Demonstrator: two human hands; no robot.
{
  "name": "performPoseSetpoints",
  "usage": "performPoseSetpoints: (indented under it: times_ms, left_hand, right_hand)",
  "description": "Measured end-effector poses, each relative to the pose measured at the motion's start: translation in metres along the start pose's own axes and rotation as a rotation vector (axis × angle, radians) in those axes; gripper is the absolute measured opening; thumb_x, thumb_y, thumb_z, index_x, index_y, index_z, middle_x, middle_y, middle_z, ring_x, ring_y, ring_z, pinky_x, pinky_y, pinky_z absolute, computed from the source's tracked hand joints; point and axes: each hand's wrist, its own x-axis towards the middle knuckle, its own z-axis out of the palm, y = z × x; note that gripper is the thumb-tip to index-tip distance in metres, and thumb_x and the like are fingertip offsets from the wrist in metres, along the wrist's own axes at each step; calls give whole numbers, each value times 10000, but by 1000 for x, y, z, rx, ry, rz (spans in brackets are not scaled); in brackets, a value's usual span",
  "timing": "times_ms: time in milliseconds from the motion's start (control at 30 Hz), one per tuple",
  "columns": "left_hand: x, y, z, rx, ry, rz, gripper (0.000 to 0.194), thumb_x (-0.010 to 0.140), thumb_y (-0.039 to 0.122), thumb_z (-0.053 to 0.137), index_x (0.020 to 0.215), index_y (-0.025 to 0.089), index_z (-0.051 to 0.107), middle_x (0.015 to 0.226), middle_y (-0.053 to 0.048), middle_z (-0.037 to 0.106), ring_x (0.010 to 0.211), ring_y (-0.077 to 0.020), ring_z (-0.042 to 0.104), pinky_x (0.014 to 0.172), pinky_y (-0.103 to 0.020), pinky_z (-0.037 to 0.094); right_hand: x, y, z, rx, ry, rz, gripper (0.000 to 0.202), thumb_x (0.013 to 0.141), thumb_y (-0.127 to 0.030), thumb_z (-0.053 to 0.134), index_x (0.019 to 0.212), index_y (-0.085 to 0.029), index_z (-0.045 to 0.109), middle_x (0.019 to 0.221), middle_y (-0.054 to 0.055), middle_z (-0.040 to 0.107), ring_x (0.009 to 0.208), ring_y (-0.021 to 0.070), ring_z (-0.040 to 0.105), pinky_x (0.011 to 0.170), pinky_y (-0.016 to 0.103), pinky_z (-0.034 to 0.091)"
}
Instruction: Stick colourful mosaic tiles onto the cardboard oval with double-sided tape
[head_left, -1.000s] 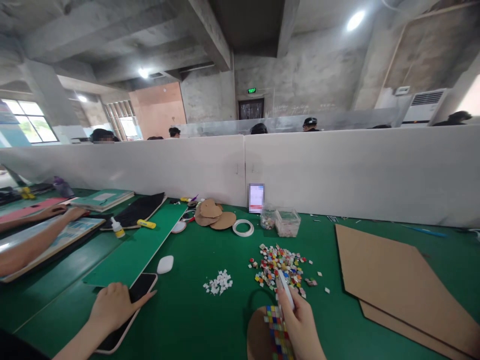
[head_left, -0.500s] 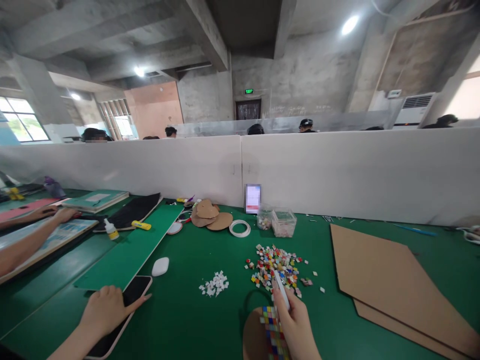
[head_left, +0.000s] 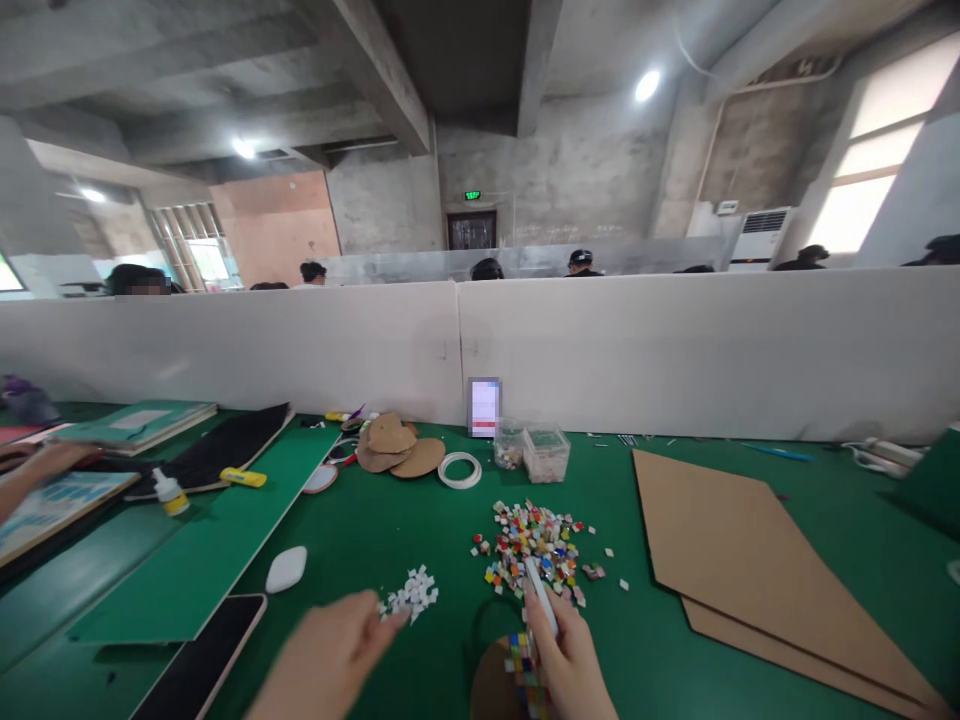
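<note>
My right hand (head_left: 568, 655) is closed around a slim white pen-like tool (head_left: 541, 597), whose tip points at a heap of small coloured mosaic tiles (head_left: 536, 535). Beneath this hand, a patterned strip of mosaic tiles (head_left: 519, 655) lies over a round brown board (head_left: 489, 685), partly hidden by the hand. My left hand (head_left: 326, 650) is smeared by motion. Its fingertips reach the edge of a small pile of white pieces (head_left: 416, 592); whether they hold one cannot be made out.
A dark phone (head_left: 199, 655) and a white rounded case (head_left: 286, 570) lie at left. Brown boards (head_left: 720, 530) are on the right. Behind the tiles stand a clear plastic box (head_left: 546, 455), a white ring (head_left: 459, 470) and a lit screen (head_left: 484, 408). A co-worker's hand (head_left: 56, 465) shows far left.
My left hand has left the phone and moved right to the white pieces. My right hand keeps the white tool over the tile strip. The whole view has shifted slightly.
</note>
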Motion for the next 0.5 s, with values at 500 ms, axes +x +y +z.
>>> performPoseSetpoints:
  times_ms: [500]
  left_hand:
    - [48,121,87,-835,-13,324,432,854,571,231,744,222,460,666,-46,575,613,-185,559,570,-246,415]
  right_hand:
    - [0,20,9,78,345,152,577,623,-651,583,879,-151,713,910,113,700,900,278,619,749,294,497]
